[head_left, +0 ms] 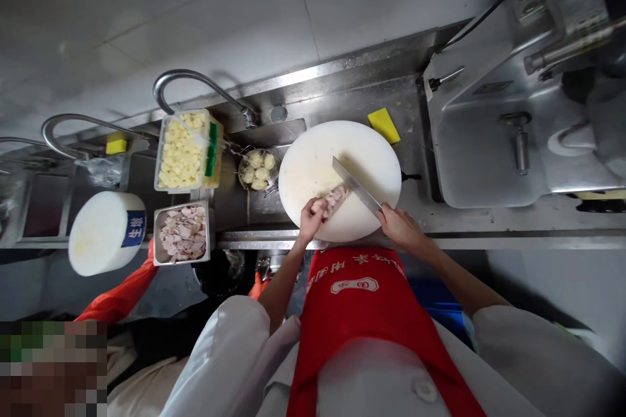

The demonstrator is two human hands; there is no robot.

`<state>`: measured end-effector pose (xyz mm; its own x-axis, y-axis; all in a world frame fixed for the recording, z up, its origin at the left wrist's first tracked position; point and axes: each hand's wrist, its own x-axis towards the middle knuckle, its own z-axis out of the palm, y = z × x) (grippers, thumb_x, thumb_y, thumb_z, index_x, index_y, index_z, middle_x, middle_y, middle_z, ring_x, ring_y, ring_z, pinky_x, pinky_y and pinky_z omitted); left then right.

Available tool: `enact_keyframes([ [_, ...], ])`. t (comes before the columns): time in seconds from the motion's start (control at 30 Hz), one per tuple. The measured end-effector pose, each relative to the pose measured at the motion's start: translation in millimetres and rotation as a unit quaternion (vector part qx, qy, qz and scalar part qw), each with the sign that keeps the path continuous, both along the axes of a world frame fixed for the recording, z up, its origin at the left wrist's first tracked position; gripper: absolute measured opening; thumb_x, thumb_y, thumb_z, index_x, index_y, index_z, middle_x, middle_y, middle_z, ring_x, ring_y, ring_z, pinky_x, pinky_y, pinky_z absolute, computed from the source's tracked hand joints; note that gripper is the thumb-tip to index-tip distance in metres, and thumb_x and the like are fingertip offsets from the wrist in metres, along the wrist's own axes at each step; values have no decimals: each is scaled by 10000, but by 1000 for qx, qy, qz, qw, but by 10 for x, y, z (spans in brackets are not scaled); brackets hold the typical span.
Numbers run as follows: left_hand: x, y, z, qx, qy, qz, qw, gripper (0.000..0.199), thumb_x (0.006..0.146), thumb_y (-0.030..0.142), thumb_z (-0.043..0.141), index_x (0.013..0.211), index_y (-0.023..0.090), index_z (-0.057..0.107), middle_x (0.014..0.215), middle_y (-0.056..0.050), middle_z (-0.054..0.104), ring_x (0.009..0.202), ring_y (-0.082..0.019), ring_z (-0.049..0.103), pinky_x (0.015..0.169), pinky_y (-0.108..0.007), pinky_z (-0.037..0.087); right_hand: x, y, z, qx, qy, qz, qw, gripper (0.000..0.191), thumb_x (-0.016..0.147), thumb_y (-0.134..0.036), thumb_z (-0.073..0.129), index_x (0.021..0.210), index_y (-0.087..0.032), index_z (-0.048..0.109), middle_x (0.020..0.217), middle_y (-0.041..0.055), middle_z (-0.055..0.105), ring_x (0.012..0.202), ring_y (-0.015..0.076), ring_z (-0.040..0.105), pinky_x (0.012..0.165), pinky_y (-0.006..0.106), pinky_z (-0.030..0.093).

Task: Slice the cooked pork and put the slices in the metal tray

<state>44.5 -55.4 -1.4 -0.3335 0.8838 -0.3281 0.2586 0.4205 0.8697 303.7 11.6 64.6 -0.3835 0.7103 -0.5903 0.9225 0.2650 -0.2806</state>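
Note:
A round white cutting board (313, 150) lies over the steel sink in front of me. My right hand (400, 228) is wrapped round the handle of a kitchen knife (357, 184), whose broad blade slants up and left across the board. Beside the blade lies a strip of pale pink raw meat (335, 199), cut into pieces at least in part. My left hand (309, 220) holds the left end of this meat with curled fingers, a little apart from the blade. Some fingertips are hidden against the meat.
Left of the board stand a pot of peeled potatoes (257, 169), a plastic tub of pale cubes (180, 151) and a steel pan of cut meat (184, 233). A co-worker's orange glove (120, 290) reaches to that pan. A yellow sponge (384, 126) lies behind the board.

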Motion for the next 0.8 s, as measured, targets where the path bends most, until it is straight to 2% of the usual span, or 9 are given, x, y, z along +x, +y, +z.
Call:
enact_keyframes([
  [0.07,-105,49,70,-79,-15,21,997,549,889,673,480,968,154,641,658,-13,612,541,-142,577,544,-274,506,5,14,-9,-2,-1,0,1000,310,1030,-338,297,1100,-165,545,942,139,718,874,266,697,650,294,366],
  [0.1,-158,63,104,-89,27,28,995,541,898,668,468,913,157,645,637,-14,594,550,-148,579,557,-280,505,7,19,-13,-2,1,-1,1000,306,1030,-333,296,1091,-167,546,940,135,719,874,264,696,646,294,358],
  [0.2,-264,98,192,11,230,50,972,442,939,568,483,984,162,653,900,-98,647,865,-216,644,774,-343,540,13,22,-18,-3,11,-1,1000,301,1032,-323,290,1073,-170,546,939,128,720,874,249,690,642,291,336],
  [0.27,-273,152,213,93,298,6,950,408,959,498,489,1170,171,610,1144,-139,598,1083,-244,594,927,-383,516,16,23,-19,-4,13,-4,1000,300,1031,-327,293,1073,-169,545,935,130,718,862,244,686,634,290,320],
  [0.33,-256,232,182,127,315,-82,937,450,950,475,526,1301,193,547,1245,-139,547,1160,-260,546,1000,-420,489,22,32,-19,-5,13,-9,1000,302,1028,-335,297,1071,-168,545,924,129,715,845,246,683,618,292,301],
  [0.4,-241,309,103,140,331,-150,921,473,933,464,567,1331,211,539,1238,-127,551,1160,-276,529,1023,-459,472,35,53,-11,-8,20,-11,1000,302,1024,-343,299,1059,-172,545,925,124,713,841,249,679,606,294,286],
  [0.57,-251,334,-61,200,320,-226,898,426,941,434,572,1320,240,558,1185,-92,555,1131,-246,528,998,-438,495,91,91,72,-12,58,11,998,244,1003,-301,327,1050,-176,532,916,110,713,842,237,670,614,291,282],
  [0.67,-244,354,0,210,325,-265,883,421,930,447,586,1294,235,586,1186,-101,564,1137,-260,522,970,-452,492,108,55,122,-22,100,33,994,209,1000,-294,361,1104,-188,506,995,94,712,887,217,665,647,277,306],
  [0.8,-188,556,129,235,293,-298,877,292,953,392,562,1175,228,660,1202,-100,605,1161,-249,536,997,-462,467,94,-36,129,-19,57,12,998,266,1036,-357,301,1163,-192,466,1021,96,711,874,216,671,635,279,306],
])
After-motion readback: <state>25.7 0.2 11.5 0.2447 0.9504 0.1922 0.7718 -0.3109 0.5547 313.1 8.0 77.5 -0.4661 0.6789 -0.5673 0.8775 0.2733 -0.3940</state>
